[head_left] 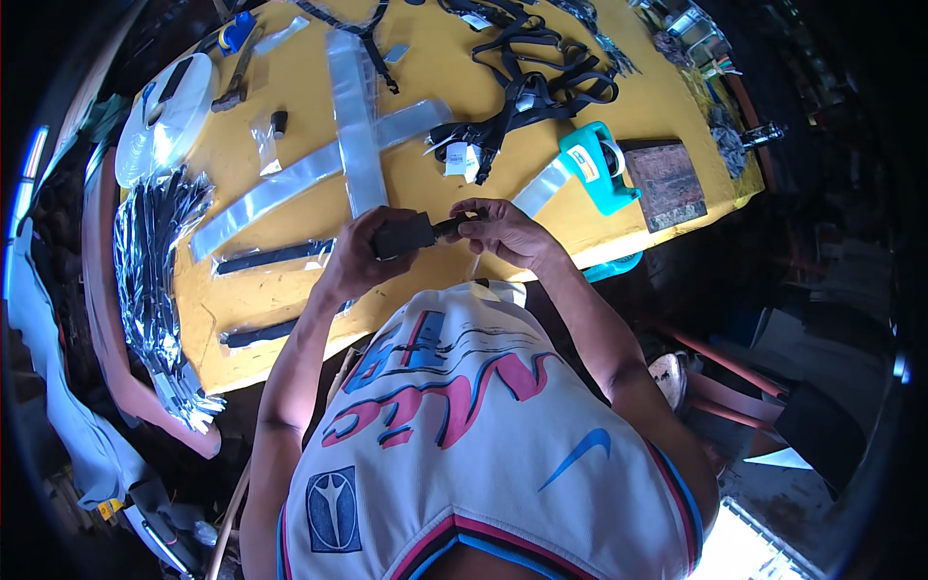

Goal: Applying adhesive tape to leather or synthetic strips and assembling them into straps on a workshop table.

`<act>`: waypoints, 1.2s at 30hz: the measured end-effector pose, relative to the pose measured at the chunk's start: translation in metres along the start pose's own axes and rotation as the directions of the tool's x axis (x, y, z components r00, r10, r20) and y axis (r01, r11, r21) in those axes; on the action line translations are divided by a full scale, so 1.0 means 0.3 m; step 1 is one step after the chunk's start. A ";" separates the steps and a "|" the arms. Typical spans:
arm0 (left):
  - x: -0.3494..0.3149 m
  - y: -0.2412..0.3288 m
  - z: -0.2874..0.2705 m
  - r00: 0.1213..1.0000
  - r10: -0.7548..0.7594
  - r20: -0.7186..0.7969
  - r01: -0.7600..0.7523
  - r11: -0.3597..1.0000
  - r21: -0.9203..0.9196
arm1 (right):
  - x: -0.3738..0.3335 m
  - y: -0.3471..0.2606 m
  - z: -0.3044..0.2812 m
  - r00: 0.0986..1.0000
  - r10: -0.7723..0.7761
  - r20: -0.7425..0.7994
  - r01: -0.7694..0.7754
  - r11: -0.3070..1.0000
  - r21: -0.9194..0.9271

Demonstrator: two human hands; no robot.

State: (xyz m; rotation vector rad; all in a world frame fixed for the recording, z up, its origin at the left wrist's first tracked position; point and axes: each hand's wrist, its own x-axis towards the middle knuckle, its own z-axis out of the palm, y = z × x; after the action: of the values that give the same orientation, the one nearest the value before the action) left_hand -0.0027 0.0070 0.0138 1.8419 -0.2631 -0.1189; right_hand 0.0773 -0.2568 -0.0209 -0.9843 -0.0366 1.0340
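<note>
Near the table's front edge, my left hand [362,256] is closed around a dark rectangular piece [404,236], perhaps a folded strap or a small block. Close by on the right, the fingers of my right hand [507,235] pinch a short dark piece [450,228] that comes out beside the rectangle. Whether the two dark pieces are joined I cannot tell. A clear plastic sleeve [358,145] lies flat just beyond my left hand. Past my right hand, a teal tape dispenser [597,179] rests on the yellow table [280,208].
Tangled black strap harnesses [532,87] lie at the back. A white roll [184,111] and a hammer [232,92] are at the far left, above a bundle of wrapped black straps [155,271]. A dark square board [665,184] sits by the right edge.
</note>
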 end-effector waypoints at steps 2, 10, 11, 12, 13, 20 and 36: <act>0.001 0.001 -0.005 0.999 0.040 -0.020 -0.039 0.997 0.072 | 0.003 0.001 0.000 1.000 -0.009 -0.012 0.009 1.000 0.004; 0.005 0.018 0.006 0.997 0.062 -0.050 -0.057 0.993 0.101 | -0.004 -0.025 0.046 0.995 -0.003 -0.098 0.006 1.000 0.031; 0.005 0.017 0.006 0.995 0.079 -0.060 -0.071 0.989 0.127 | -0.002 -0.023 0.052 0.992 -0.038 -0.122 0.041 0.999 0.023; 0.003 0.018 0.006 0.995 0.077 -0.060 -0.069 0.990 0.126 | -0.002 -0.020 0.057 0.987 -0.073 -0.145 0.076 0.997 0.015; 0.002 0.021 0.004 0.996 0.060 -0.064 -0.053 0.993 0.108 | -0.001 -0.015 0.063 0.987 -0.071 -0.145 0.074 0.997 0.015; -0.018 0.032 -0.027 0.999 0.030 0.033 -0.033 0.994 0.101 | -0.012 -0.012 0.069 0.978 -0.129 -0.164 0.116 0.990 -0.084; -0.052 0.059 -0.007 0.997 0.075 -0.020 -0.073 0.994 0.085 | 0.018 -0.176 0.022 0.993 0.036 0.109 0.016 0.897 -0.441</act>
State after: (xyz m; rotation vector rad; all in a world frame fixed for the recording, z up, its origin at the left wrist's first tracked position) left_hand -0.0194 0.0080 0.0306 1.9139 -0.3239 -0.0358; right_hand 0.1143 -0.2561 0.0178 -1.3359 -0.3774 1.1151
